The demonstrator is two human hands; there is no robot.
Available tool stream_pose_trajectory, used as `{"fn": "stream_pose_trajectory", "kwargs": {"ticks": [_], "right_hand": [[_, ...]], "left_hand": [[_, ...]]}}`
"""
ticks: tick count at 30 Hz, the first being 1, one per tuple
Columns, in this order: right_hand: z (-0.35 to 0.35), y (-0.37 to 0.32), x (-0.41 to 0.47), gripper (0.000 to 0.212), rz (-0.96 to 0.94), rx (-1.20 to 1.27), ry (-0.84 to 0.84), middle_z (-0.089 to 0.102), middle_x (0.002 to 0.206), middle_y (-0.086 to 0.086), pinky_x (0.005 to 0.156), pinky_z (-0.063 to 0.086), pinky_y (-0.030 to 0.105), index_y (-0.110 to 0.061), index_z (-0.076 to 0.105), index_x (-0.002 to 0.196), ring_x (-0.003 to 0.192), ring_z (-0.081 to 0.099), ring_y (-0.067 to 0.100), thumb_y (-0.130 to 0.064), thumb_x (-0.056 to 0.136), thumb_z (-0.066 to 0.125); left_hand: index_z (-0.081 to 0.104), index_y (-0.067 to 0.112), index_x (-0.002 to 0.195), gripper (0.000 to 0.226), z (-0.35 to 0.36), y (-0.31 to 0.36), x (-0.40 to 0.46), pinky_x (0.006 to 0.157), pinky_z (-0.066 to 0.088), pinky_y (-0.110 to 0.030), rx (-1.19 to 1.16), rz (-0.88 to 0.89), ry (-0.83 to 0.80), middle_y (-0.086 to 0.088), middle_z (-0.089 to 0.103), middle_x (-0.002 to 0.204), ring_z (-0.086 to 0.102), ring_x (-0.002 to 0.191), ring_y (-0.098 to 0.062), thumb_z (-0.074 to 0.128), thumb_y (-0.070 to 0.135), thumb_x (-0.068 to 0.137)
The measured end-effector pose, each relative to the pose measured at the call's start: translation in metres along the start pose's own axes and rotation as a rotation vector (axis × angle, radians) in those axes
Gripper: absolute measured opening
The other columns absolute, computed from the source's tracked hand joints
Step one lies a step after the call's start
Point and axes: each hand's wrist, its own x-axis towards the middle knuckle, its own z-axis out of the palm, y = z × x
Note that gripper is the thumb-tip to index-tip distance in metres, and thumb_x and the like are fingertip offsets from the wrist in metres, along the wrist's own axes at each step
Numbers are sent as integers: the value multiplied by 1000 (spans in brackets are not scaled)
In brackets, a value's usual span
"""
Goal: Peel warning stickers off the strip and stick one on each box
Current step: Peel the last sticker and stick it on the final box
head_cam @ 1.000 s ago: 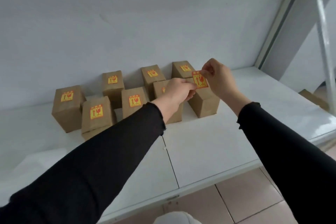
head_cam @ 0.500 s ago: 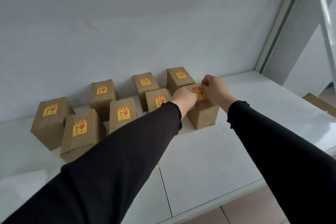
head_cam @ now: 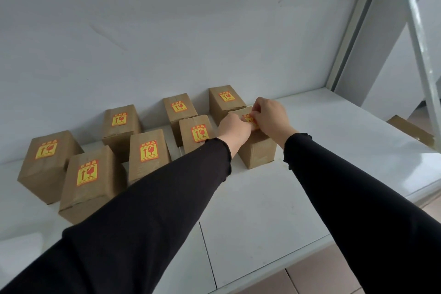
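You are laying sticker (head_cam: 251,120) on top of last box (head_cam: 256,150), rightmost in front row. Left hand (head_cam: 233,129) curling fingers onto sticker's left edge, right hand (head_cam: 269,116) pinching its right edge, probably keeping it flat and square while it bonds. Seven boxes left of and behind last box are already carrying stickers. Strip not in view.
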Motion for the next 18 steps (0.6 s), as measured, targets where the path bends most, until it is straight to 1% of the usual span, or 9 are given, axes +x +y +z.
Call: {"fn": "stream_pose_trajectory", "kwargs": {"ticks": [2, 3, 4, 6, 7, 9, 11, 14, 18], "right_hand": [[1, 0, 0, 11, 7, 0, 3, 62, 91, 3, 68, 36, 30, -12, 63, 97, 85, 54, 24, -14, 93, 54], [1, 0, 0, 10, 6, -3, 4, 62, 92, 4, 68, 36, 30, -12, 63, 97, 86, 55, 25, -14, 93, 54], [1, 0, 0, 10, 2, -10, 5, 64, 93, 5, 68, 36, 30, -12, 63, 96, 86, 55, 25, -14, 93, 54], [0, 0, 0, 9, -4, -30, 9, 67, 97, 7, 69, 37, 30, -12, 64, 97, 87, 55, 25, -15, 93, 56], [0, -1, 0, 10, -5, -39, 12, 68, 99, 7, 69, 37, 30, -12, 64, 97, 87, 55, 24, -15, 93, 56], [0, -1, 0, 10, -8, -53, 17, 68, 99, 7, 70, 38, 29, -12, 65, 97, 88, 57, 24, -15, 92, 56], [1, -2, 0, 11, 1, -54, 21, 69, 99, 7, 69, 38, 30, -12, 64, 96, 90, 59, 26, -12, 91, 55], [0, -3, 2, 15, 37, -36, 20, 68, 97, 7, 68, 39, 30, -11, 63, 96, 84, 55, 25, -8, 87, 51], [-2, -4, 6, 14, 69, -3, -8, 67, 98, 6, 67, 37, 29, -12, 62, 95, 82, 53, 23, -8, 85, 52]], "left_hand": [[57, 19, 72, 22, 1, 0, 0, 63, 42, -29, 17, 12, 3, -2, 64, 84, 64, 86, -26, 70, 31, 86], [59, 18, 76, 19, 1, 0, 1, 61, 40, -29, 33, 16, 3, -3, 65, 86, 64, 87, -26, 70, 31, 86], [63, 14, 84, 18, 1, 1, 1, 60, 39, -29, 53, 24, 10, -5, 66, 91, 64, 89, -27, 69, 31, 85], [65, 8, 103, 28, 1, 0, 1, 62, 41, -30, 94, 23, 29, -8, 68, 101, 65, 94, -28, 69, 29, 85], [64, 8, 107, 31, 1, 0, 0, 65, 42, -30, 105, 24, 35, -8, 68, 104, 65, 96, -28, 69, 29, 86], [62, 8, 110, 32, 1, 0, -3, 68, 43, -31, 146, 47, 56, -8, 66, 106, 64, 97, -28, 69, 29, 87], [57, 9, 115, 36, 1, 0, -6, 68, 44, -32, 190, 82, 88, -7, 65, 108, 63, 97, -27, 68, 30, 88], [50, 11, 118, 38, 1, -1, -8, 71, 51, -35, 197, 142, 116, -6, 64, 108, 64, 96, -28, 67, 25, 88], [54, 14, 123, 40, 0, -4, -10, 78, 54, -37, 220, 172, 101, -5, 66, 112, 63, 100, -28, 66, 31, 89]]}}
